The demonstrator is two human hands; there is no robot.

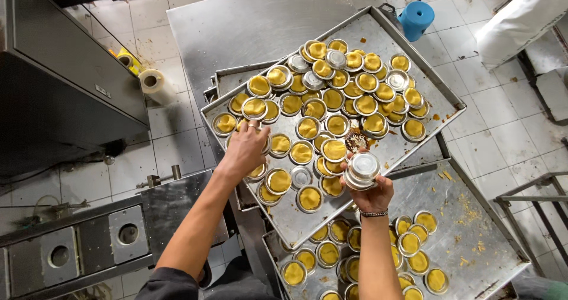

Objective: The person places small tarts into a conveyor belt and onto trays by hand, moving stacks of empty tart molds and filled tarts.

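In the head view, we are taking the top tray [432, 102] as our landmark; it is lying askew over a stack of other trays. Our left hand [244, 149] is reaching over its near-left part, fingers curled down narrowly onto small round tins [278, 180] of yellow dough; we cannot tell whether it is actually gripping one. Our right hand [371, 194] is hovering over the tray's near edge, holding a stack of empty tins [362, 168] upright. More filled tins are crowding the tray's middle and far half, while its far-right corner and near-right strip are lying bare.

Below the tray's near corner, a lower tray [473, 229] is carrying further tins and crumbs, with open metal on its right. Beyond the tray's far corner, a blue cup [416, 19] is standing on the tiled floor. To the tray's left, a white paper roll [155, 84] and a yellow tape roll [126, 59] are lying beside a steel cabinet [65, 69].
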